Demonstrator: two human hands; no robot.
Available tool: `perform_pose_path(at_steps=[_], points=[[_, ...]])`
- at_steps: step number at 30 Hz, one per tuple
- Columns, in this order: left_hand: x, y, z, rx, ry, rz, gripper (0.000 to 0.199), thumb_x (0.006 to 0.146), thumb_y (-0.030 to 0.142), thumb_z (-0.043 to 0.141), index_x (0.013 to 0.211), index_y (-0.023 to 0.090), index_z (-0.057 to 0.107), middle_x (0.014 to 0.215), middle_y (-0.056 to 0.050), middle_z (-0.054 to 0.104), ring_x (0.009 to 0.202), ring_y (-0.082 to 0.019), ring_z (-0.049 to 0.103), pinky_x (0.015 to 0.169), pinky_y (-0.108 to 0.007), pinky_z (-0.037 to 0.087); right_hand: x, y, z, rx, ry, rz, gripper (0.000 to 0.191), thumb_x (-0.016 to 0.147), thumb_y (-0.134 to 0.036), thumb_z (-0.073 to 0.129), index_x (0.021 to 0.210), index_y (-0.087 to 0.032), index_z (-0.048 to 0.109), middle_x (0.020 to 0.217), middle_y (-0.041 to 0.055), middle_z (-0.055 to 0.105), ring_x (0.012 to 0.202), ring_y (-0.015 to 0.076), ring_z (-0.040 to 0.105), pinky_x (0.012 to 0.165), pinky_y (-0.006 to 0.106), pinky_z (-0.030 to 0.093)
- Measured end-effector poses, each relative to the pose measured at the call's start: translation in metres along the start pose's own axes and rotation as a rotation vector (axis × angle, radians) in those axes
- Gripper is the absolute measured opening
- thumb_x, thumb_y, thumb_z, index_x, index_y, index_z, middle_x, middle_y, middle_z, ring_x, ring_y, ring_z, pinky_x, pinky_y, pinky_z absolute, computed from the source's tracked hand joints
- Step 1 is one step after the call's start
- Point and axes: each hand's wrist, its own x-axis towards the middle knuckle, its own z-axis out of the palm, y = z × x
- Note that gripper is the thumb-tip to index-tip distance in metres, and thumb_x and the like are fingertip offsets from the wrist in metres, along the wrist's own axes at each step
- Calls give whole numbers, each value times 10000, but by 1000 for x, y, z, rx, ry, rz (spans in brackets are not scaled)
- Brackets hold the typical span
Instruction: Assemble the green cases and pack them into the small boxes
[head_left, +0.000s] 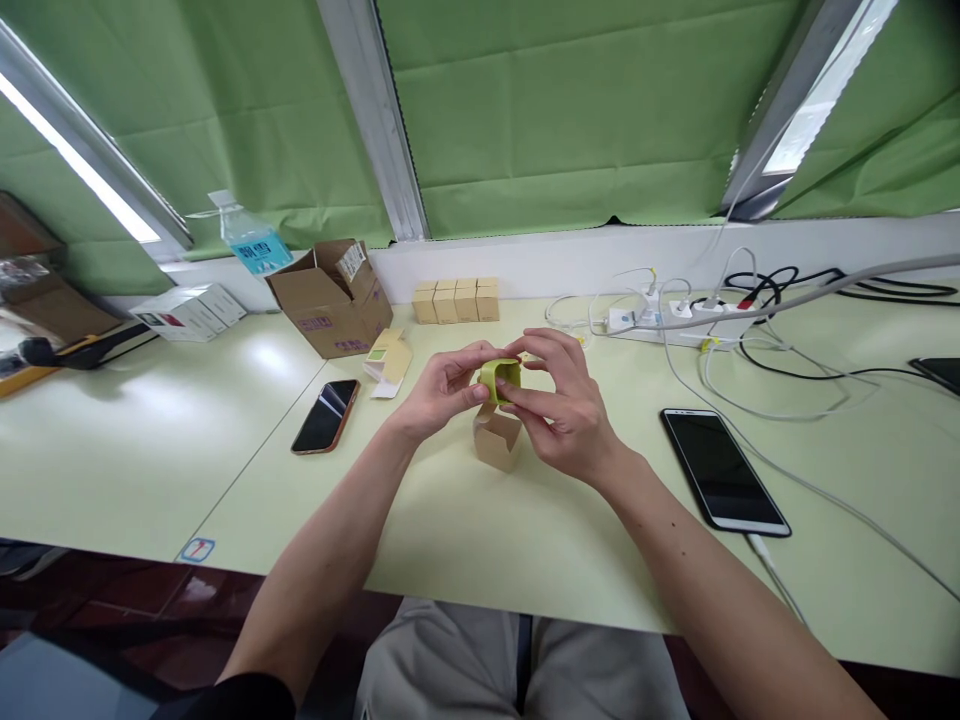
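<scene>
Between my two hands is a small yellow-green hollow case [489, 374], its open side turned partly to the right and toward me. My left hand [448, 388] grips its left side with fingers and thumb. With my right hand [561, 405] I hold its right side, a fingertip resting at the opening. Whether anything sits inside the case cannot be seen clearly. Just beneath it on the table stands a small open cardboard box [496, 445], flaps up, partly hidden by my hands.
An opened carton [390, 362] lies beside a larger brown box [337, 310]. Several small closed boxes [456, 302] line the wall. Phones lie left [325, 416] and right [724, 470]. A power strip [682, 318] with trailing cables occupies the back right. A bottle [251, 240] stands behind.
</scene>
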Motion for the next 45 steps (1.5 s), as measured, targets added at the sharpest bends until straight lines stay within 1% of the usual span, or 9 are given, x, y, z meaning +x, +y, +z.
perform_pose_path(at_steps=[9,19,23,26,30,33,36,41,45], points=[[-1,-5,8,-184,22,-54,526,886,531,891,1327,252,829,1238,-135,759,1124,-262,728,944,-357,606,3,-6,1,-95,203,-33,266,971,-116,735,1106,-318,845,1280,108,686,1387,355,552,908,487,700],[-3,-7,5,-150,36,-55,550,897,548,879,1339,226,825,1287,-138,777,1201,-284,736,1001,-349,601,3,-2,1,-89,106,41,246,1016,-152,695,1051,-337,853,1326,96,654,1422,360,498,1123,651,561],[-2,-7,7,-181,41,-79,552,875,521,907,1332,223,823,1298,-139,781,1166,-268,744,969,-337,601,2,-2,3,-60,121,64,238,1011,-171,705,1079,-346,852,1323,98,649,1418,361,502,1129,648,547],[1,-16,2,-222,149,-45,544,865,492,924,1331,232,819,1288,-124,799,1170,-246,748,1023,-342,587,0,4,2,-31,193,124,242,1002,-228,726,1193,-343,818,1268,105,679,1362,357,559,1084,617,582],[5,-42,-14,-245,395,26,552,824,447,965,1314,246,808,1311,-105,795,1246,-236,732,1094,-345,561,-15,30,3,-40,285,417,267,1039,-292,624,1281,-286,738,1230,125,711,1227,323,638,853,476,662],[6,-61,-24,-270,470,13,597,786,419,995,1320,244,793,1271,-96,799,1258,-246,738,1096,-362,565,-33,55,11,-186,111,667,411,1011,-221,541,1399,-242,675,1305,149,697,1211,326,632,810,450,652],[5,-72,-25,-310,478,-23,609,786,388,996,1336,235,784,1282,-103,795,1258,-247,737,1103,-376,561,-46,76,23,-440,-175,781,573,984,-163,500,1544,-228,603,1478,193,614,1347,385,534,824,472,622],[3,-73,-21,-308,473,-47,573,803,360,982,1331,236,797,1296,-110,791,1199,-238,738,1004,-343,565,-40,99,35,-688,-486,667,741,924,-101,605,1654,-174,497,1590,256,508,1418,412,452,1029,496,537],[3,-68,-19,-317,488,-63,581,770,366,1003,1307,248,815,1250,-88,799,1105,-192,730,908,-289,549,-29,111,37,-736,-505,585,450,954,-103,588,1390,-138,694,1553,256,564,1420,408,449,1061,485,467]])
